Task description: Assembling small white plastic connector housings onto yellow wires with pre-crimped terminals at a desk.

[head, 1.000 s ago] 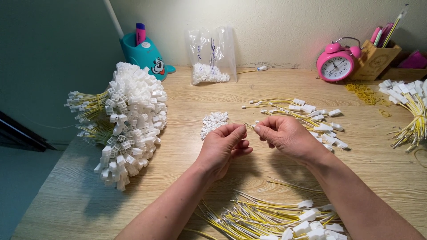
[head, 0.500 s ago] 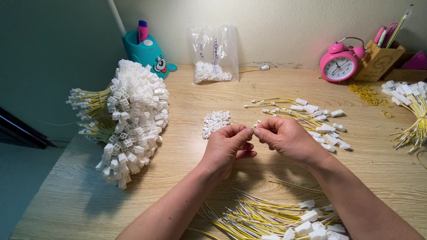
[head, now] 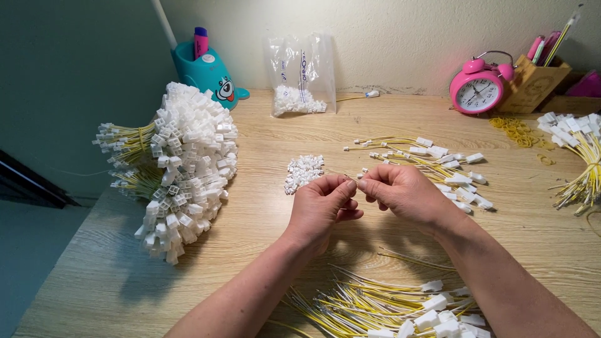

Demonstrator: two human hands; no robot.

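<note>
my left hand (head: 322, 206) and my right hand (head: 400, 191) meet over the middle of the table (head: 263, 238). the fingertips of both hands are pinched shut, and they almost touch each other. between them i hold a thin wire (head: 352, 178) with a tiny end. it is so small that i can hardly see it, and i cannot tell if a little plug is on it yet.

the wire looks very light and bendy. i think it would flop if i held it far from its tip, so it is best to pinch it close to the end. the tiny end looks easy to drop, so a soft, tight pinch seems right.

just past my hands lies a small pile of white plugs (head: 303, 172). to the right of that pile is a loose bunch of yellow wires with white ends (head: 438, 163). more yellow wires (head: 382, 307) lie at the near edge, under my arms. by the left edge sits a big bundle of wires with white plugs (head: 184, 169). at the back edge stand a clear bag of plugs (head: 300, 75), a teal cup (head: 206, 72) and a pink clock (head: 479, 91). another bundle (head: 579, 144) lies at the right edge.
</note>
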